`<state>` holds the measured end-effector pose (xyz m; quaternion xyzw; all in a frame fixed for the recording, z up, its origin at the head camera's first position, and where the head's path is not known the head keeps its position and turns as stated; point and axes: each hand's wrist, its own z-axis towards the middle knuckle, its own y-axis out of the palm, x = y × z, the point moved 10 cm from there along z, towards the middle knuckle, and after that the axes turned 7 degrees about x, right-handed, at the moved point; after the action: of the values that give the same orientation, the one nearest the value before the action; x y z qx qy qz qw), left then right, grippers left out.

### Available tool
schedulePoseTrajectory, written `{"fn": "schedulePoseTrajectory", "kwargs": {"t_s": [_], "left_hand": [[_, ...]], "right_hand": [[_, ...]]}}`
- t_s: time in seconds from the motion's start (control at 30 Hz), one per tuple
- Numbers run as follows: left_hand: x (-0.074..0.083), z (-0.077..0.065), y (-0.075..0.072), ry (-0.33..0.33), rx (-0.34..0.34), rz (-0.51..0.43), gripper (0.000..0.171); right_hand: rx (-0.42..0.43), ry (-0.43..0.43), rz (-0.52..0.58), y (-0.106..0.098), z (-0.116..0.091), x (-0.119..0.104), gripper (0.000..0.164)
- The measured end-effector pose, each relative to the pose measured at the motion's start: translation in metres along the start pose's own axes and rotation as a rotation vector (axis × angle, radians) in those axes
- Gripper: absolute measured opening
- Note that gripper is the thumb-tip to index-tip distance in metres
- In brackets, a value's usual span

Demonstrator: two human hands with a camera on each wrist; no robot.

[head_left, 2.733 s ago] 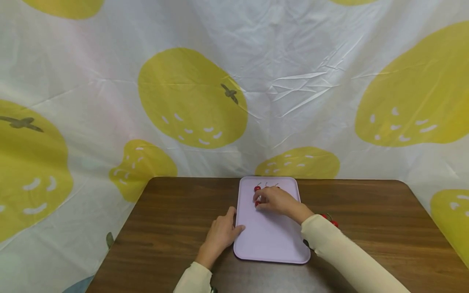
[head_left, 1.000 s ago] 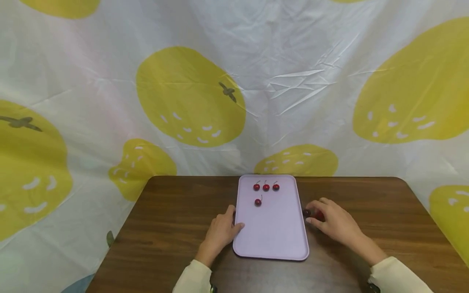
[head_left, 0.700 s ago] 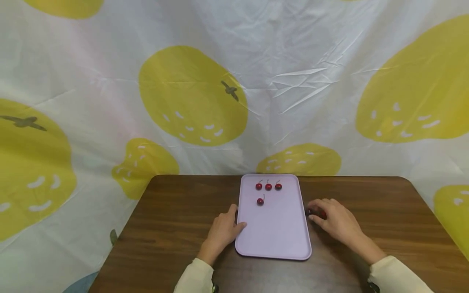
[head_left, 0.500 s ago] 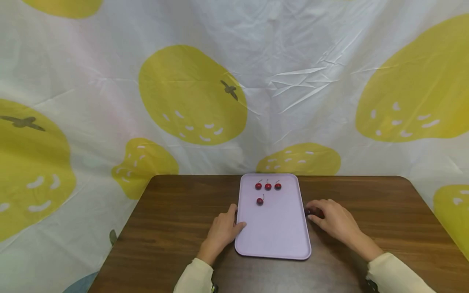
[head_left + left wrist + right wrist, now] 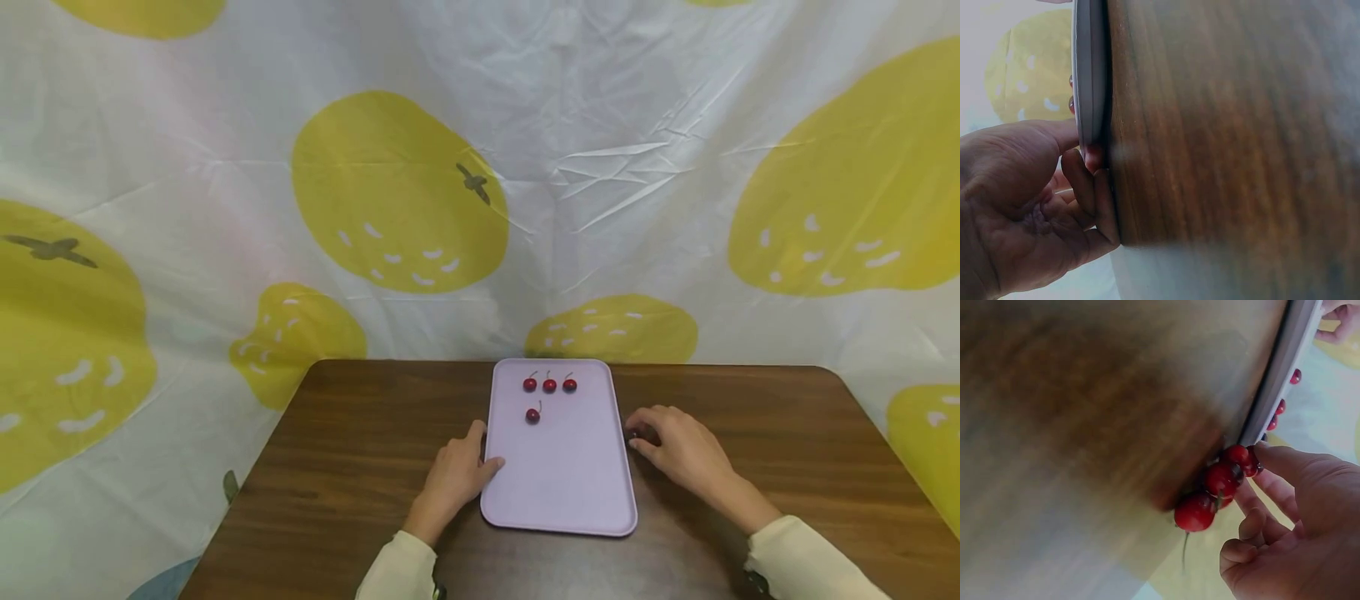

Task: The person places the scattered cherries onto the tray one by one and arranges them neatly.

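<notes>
A pale lilac tray (image 5: 558, 487) lies on the table. Three red cherries stand in a row at its far end: one at left (image 5: 529, 385), one in the middle (image 5: 550, 386), one at right (image 5: 570, 386). A fourth cherry (image 5: 532, 416) sits below the leftmost. My left hand (image 5: 453, 471) grips the tray's left edge, thumb over the rim and fingers at its side. Just beyond the right edge, my right hand (image 5: 686, 450) pinches a cherry (image 5: 1250, 466) between thumb and fingers. Several more cherries (image 5: 1195, 512) cluster beside it in the right wrist view, mostly hidden from the head view.
The dark wooden table (image 5: 375, 417) extends on both sides of the tray. Behind it hangs a white curtain (image 5: 525, 275) printed with large yellow fruit, close to the table's far edge.
My right hand has left the fourth cherry on the tray and moved right to the cherries beside the tray, where its fingers have closed in slightly. The left hand stays at the tray's edge.
</notes>
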<state>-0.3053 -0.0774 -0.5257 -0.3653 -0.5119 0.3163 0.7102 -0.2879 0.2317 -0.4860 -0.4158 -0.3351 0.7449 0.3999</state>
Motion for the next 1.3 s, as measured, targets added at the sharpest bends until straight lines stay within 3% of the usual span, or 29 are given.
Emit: {"fn": "schedulePoseTrajectory", "kwargs": {"t_s": [0.23, 0.4, 0.83, 1.3], "left_hand": [[0.001, -0.002, 0.000, -0.010, -0.012, -0.014, 0.047], [0.000, -0.002, -0.001, -0.012, -0.014, -0.012, 0.047], [0.001, -0.002, -0.002, -0.021, -0.025, -0.021, 0.049], [-0.003, 0.003, -0.002, 0.001, -0.022, -0.014, 0.050]], "right_hand": [[0.016, 0.031, 0.003, -0.011, 0.008, 0.000, 0.020], [0.025, 0.028, 0.011, -0.008, 0.016, -0.006, 0.020], [0.025, -0.022, 0.045, 0.015, 0.043, -0.036, 0.020], [-0.090, -0.057, 0.085, 0.055, 0.060, -0.063, 0.019]]}}
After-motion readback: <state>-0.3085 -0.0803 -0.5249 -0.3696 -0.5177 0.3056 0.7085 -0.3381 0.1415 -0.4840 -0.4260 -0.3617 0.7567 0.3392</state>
